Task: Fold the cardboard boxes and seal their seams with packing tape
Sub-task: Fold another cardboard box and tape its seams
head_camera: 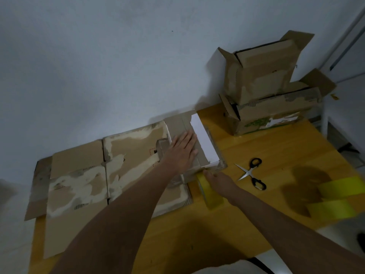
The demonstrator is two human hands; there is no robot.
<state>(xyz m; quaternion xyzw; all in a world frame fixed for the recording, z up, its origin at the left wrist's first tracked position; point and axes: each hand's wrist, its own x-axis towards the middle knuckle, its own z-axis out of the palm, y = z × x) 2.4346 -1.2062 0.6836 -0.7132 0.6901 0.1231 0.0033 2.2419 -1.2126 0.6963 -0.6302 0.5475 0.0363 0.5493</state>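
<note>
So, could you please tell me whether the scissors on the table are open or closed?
Open: the scissors lie flat on the table, blades spread apart in a V, with nobody touching them.

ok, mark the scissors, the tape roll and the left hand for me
scissors (250, 172): head view, on the pivot where the blades cross.
tape roll (209, 192): head view, on its yellow outer band.
left hand (182, 151): head view, on the back of the hand.

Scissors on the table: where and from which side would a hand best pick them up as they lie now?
By the black handle loops. The scissors lie open in an X on the yellow table, with the blades pointing left toward the right hand. One loop sits far, one near, so coming from above at the near loop probably keeps fingers off the blades.
</note>
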